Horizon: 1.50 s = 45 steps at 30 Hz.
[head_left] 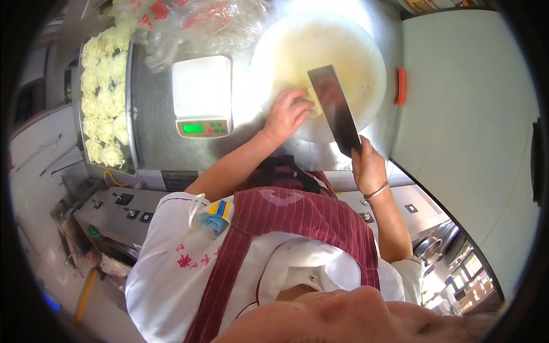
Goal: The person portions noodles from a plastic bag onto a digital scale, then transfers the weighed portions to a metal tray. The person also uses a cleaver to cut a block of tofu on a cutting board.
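Observation:
My right hand (369, 167) is wrapped round the handle end of a cleaver (336, 108). Its broad dark blade slants across a round, pale cutting board (357, 63). On the board, just left of the blade, my left hand (287, 114) has its fingers bent together on a small, pale yellowish piece of food (314, 104). The fingers partly cover that piece, so its exact kind does not show. The blade is right beside it; whether they touch I cannot tell.
Left of the board stands a white kitchen scale (201, 88) with a green display. Farther left, a metal tray (132, 114) holds rows of pale, ruffled food pieces. Crumpled clear plastic bags (200, 28) lie behind the scale. A red-orange object (401, 87) is by the right wall (457, 86).

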{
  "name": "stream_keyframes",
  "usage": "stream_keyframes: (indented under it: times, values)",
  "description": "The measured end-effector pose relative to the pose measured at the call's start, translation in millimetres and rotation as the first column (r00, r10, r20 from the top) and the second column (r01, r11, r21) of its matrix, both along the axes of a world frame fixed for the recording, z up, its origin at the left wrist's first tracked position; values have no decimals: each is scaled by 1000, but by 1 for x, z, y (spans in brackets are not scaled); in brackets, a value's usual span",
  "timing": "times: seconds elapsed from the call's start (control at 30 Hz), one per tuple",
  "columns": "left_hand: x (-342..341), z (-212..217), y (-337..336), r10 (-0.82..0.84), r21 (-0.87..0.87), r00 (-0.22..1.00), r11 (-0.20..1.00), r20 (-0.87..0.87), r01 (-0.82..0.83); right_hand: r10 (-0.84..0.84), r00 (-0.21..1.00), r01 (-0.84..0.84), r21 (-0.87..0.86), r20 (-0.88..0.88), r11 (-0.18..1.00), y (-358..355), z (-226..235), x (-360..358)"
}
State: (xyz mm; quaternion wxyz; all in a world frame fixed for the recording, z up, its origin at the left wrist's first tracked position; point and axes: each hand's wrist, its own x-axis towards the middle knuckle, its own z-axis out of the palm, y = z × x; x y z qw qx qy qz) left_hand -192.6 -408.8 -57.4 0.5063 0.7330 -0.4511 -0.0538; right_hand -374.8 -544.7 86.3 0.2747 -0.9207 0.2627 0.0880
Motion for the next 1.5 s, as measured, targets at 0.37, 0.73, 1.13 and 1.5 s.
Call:
stream_keyframes:
  times: [0.37,0.73,1.13,1.5]
  values:
    - [6,-3,-2,-32,-54,999,998,19,33,95,990,-90,58,-105,994,-10,-1,31]
    - [3,3,-2,-60,-12,996,998,68,61,82,987,-78,-37,135,996,1,-65,86]
    - [115,29,-24,86,359,927,906,365,-226,-645,709,409,579,284,705,-39,-20,3]
    - [57,19,-49,-173,459,896,810,-408,365,-599,780,459,487,178,743,-11,-18,-38]
